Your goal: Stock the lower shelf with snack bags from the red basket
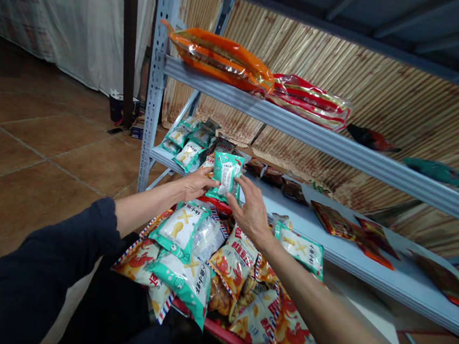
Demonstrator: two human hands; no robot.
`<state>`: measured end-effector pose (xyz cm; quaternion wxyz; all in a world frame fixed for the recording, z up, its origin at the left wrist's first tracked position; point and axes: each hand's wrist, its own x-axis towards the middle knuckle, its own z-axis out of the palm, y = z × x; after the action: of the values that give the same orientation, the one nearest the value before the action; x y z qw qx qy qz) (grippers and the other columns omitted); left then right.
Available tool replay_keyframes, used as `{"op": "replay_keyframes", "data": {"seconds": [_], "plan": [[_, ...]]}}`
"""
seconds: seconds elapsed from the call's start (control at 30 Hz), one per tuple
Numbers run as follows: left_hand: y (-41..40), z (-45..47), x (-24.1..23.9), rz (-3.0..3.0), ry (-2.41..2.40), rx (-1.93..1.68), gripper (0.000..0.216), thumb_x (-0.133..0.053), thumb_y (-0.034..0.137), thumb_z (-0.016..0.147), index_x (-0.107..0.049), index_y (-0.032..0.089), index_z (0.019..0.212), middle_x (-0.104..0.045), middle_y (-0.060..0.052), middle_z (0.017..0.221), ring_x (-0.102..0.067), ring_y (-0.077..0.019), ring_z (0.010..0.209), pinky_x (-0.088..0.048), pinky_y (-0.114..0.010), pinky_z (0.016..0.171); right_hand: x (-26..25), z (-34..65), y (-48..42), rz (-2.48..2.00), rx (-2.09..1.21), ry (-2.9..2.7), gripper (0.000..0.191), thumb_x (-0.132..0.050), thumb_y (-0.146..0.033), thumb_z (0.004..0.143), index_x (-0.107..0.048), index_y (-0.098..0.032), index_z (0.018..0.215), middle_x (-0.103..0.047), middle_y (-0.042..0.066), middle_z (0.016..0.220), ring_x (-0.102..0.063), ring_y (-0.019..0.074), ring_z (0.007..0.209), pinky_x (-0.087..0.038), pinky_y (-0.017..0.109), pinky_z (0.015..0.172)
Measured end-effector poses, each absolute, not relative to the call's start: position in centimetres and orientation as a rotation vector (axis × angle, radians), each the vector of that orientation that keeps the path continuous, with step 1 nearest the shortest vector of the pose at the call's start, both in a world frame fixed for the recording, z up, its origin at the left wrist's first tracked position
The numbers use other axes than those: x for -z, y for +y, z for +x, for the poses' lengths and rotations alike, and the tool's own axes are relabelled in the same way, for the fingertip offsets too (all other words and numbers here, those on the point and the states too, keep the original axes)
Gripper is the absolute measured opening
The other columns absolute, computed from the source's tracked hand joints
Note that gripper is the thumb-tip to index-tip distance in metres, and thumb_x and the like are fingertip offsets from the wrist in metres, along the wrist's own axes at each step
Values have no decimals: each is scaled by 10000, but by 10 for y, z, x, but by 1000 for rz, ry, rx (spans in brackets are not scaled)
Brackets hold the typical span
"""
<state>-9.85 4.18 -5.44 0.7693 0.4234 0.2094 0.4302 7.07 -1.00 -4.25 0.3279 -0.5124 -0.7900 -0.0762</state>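
A teal snack bag [226, 173] is held upright with its printed back towards me. My left hand [199, 184] grips its left edge, and my right hand [251, 205] has its thumb and fingers on the right edge. Below both hands, a red basket [233, 339] is heaped with snack bags. Among them are a teal-and-white bag [180, 224], another teal-and-white bag [186, 280] and an orange-and-white bag [235, 262]. Under my right forearm lies one more teal-and-white bag [302, 248]. Beyond my left hand, several teal bags [188, 153] lie on the lower shelf [320, 237].
A grey metal rack has a perforated upright [153, 94] at its left end. An orange bag [224, 58] and a red bag [311, 103] lie on its upper shelf. Dark packets [273, 177] and red packets [334, 220] lie along the lower one. Tiled floor [44, 159] extends left.
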Motion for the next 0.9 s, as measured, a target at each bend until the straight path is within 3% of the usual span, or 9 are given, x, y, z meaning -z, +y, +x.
{"op": "replay_keyframes", "data": {"seconds": [0.23, 0.47, 0.7, 0.9], "plan": [[45, -89, 61, 911, 519, -948, 514, -665, 54, 576, -506, 200, 1042, -608, -16, 823, -579, -124, 670, -438, -272, 652, 47, 69, -14, -1419, 324, -2098, 533, -481, -468, 778, -458, -188, 1232, -453, 137, 1258, -409, 302, 1133, -357, 488, 916], [46, -89, 61, 870, 498, -981, 429, -639, 24, 575, -527, 188, 956, -597, 4, 752, -568, -115, 655, -433, -247, 637, 54, 66, -18, -1426, 289, -2142, 546, -455, -428, 803, -402, -172, 1283, -419, 146, 1295, -384, 292, 1171, -348, 476, 943], [46, -92, 57, 762, 458, -1010, 384, -632, -12, 585, -564, 174, 914, -610, -5, 749, -574, -121, 687, -439, -275, 730, 59, 61, -22, -1393, 128, -2148, 561, -443, -408, 815, -346, -184, 1320, -381, 143, 1343, -344, 277, 1236, -317, 487, 979], [41, -92, 47, 754, 410, -920, 154, -623, 193, 707, -591, 145, 850, -609, -51, 748, -570, -142, 644, -449, -306, 681, 50, 52, -21, -1407, -170, -1959, 691, -550, -458, 737, -319, -174, 1323, -418, 145, 1317, -393, 281, 1203, -334, 477, 964]]}}
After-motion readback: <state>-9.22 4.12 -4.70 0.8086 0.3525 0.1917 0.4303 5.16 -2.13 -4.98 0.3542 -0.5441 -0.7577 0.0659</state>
